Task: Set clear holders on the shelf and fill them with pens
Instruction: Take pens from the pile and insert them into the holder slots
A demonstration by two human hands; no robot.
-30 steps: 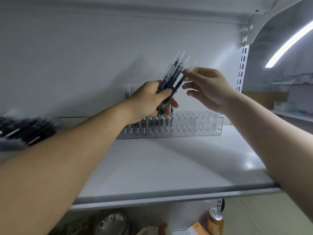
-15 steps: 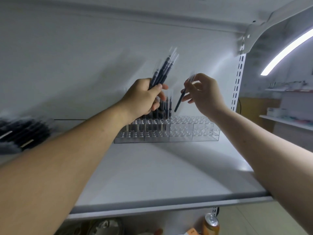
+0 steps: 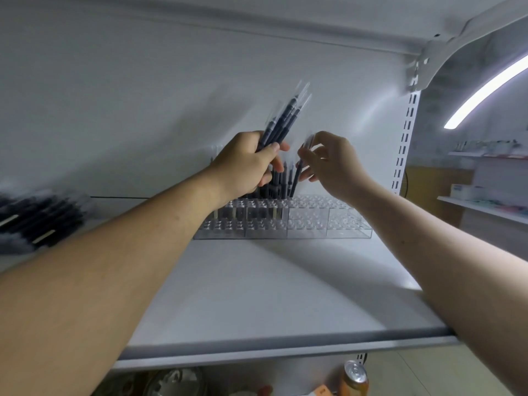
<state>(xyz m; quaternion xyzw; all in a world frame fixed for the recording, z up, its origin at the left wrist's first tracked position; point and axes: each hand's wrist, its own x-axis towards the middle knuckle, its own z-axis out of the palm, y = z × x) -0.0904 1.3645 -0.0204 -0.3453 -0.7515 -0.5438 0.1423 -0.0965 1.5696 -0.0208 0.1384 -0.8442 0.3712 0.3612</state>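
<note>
Dark plastic, slim and clear-capped, the single pen [image 3: 297, 175] is pinched between the thumb and curled fingers [image 3: 315, 151] of the right hand [image 3: 334, 164], just right of the frame's centre. It is tilted with its lower end down at the clear holders [image 3: 328, 224]; whether that end has entered a cell I cannot tell. The likeliest slip is here: at this slant the tip could catch on a cell's rim or land in the wrong opening, and a push would then shove the light holders back or askew instead of seating the pen. Just beside it, left of centre, the left hand [image 3: 243, 170] is wrapped round a bundle of pens [image 3: 281, 121] that fans upward. A loosened grip would probably let some slide out onto the standing pens [image 3: 278, 181] directly below, and the knuckles hang close enough to knock those over. The holders stand in a row at the back of the white shelf [image 3: 271, 295], the left cells filled, the right ones empty. At the left edge of the frame lies a blurred heap of dark pens [image 3: 37, 221], well apart. Below the shelf's front lip stands a can [image 3: 354, 378], near where a dropped pen might fall.
</note>
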